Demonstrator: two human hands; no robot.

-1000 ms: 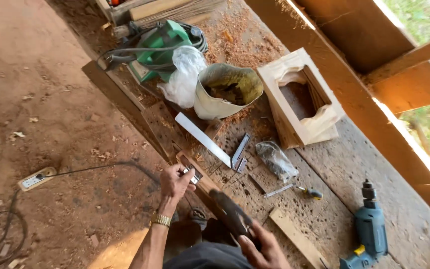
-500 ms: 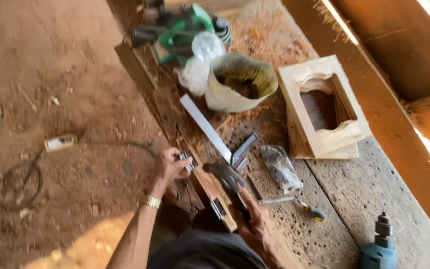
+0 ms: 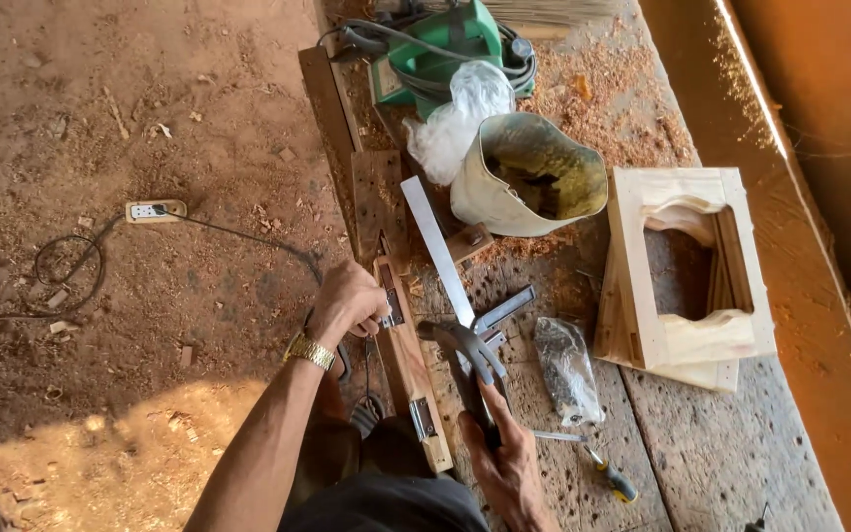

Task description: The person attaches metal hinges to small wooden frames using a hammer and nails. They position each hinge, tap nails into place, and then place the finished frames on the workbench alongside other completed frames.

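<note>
My left hand (image 3: pixel 345 301), with a gold watch on its wrist, presses fingers against a metal hinge (image 3: pixel 390 298) on a narrow wooden strip (image 3: pixel 408 365) lying on the workbench. A second hinge (image 3: pixel 423 418) sits nearer me on the same strip. My right hand (image 3: pixel 509 463) grips the handle of a claw hammer (image 3: pixel 465 347), whose head hangs just right of the strip. A metal square (image 3: pixel 440 251) lies under and beyond the hammer head.
On the plank bench (image 3: pixel 721 453) lie a small bag of hardware (image 3: pixel 568 369), a screwdriver (image 3: pixel 598 468), a pale wooden box frame (image 3: pixel 687 271), a bucket (image 3: pixel 529 177), a plastic bag (image 3: pixel 460 113) and a green power tool (image 3: pixel 440 44). A power strip (image 3: pixel 155 210) lies on the dirt floor.
The view shifted and drew closer to the bench. My left hand stays at the hinge while my right hand has brought the hammer head forward beside the strip.
</note>
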